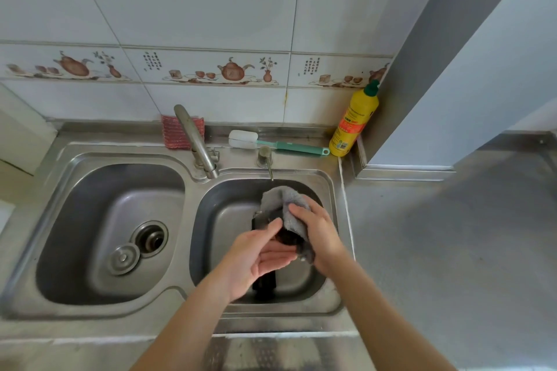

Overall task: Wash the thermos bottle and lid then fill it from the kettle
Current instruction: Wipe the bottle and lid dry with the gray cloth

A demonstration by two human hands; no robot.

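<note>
A black thermos bottle lies on the floor of the right sink basin, mostly hidden under my hands. Above it my left hand lies palm up and holds a small dark lid between thumb and fingers. My right hand grips a grey cloth that is wrapped over the lid's right side. Only a small part of the lid shows. No kettle is in view.
The faucet points towards the left basin, where a loose drain plug lies. Behind the sink are a red scrubbing pad, a bottle brush, a soap pump and a yellow detergent bottle. A steel counter extends right.
</note>
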